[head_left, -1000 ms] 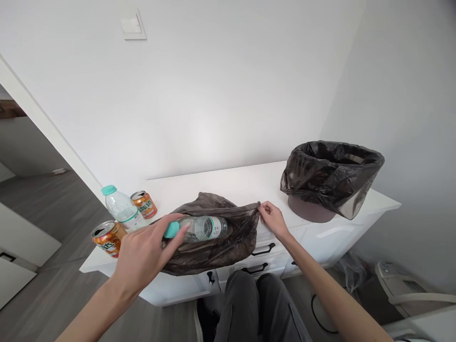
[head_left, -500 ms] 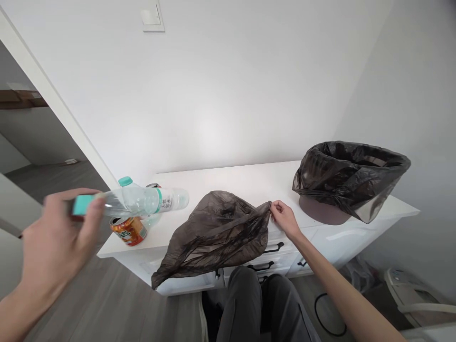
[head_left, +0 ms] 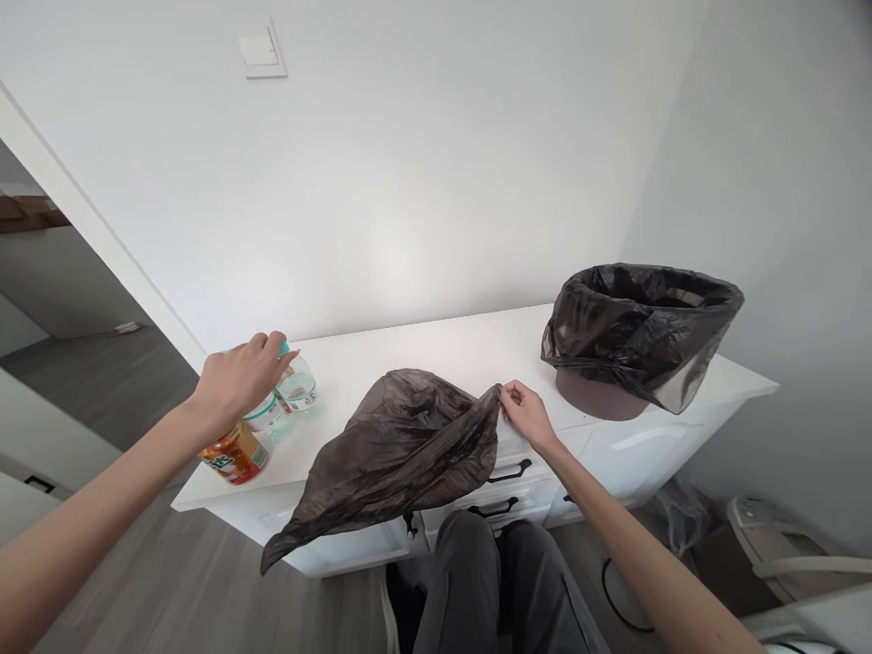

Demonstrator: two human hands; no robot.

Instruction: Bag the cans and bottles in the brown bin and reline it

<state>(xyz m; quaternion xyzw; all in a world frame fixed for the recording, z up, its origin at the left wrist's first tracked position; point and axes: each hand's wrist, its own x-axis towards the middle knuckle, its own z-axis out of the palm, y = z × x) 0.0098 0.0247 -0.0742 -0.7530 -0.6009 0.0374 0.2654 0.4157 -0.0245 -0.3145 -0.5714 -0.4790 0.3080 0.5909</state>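
My left hand (head_left: 249,371) has its fingers closed around the teal cap of a clear plastic bottle (head_left: 298,389), which stands upright on the white cabinet top. Beneath that hand is a second clear bottle (head_left: 267,414) with a teal band, its upper part hidden. An orange drink can (head_left: 237,454) stands in front of the bottles, partly covered by my left wrist. My right hand (head_left: 524,411) pinches the right-hand corner of a dark, translucent garbage bag (head_left: 401,454). The bag is spread out and hangs over the cabinet's front edge.
A brownish bin (head_left: 599,400) lined with another dark bag (head_left: 633,336) stands on the right of the white cabinet (head_left: 436,341). Drawers with black handles (head_left: 510,472) face my knees. At the left is a doorway; a light switch (head_left: 262,53) is on the wall.
My left hand has swung right and inward, bringing the bottle from a sideways tilt to upright on the cabinet top. My right hand still pinches the bag. The view has shifted slightly.
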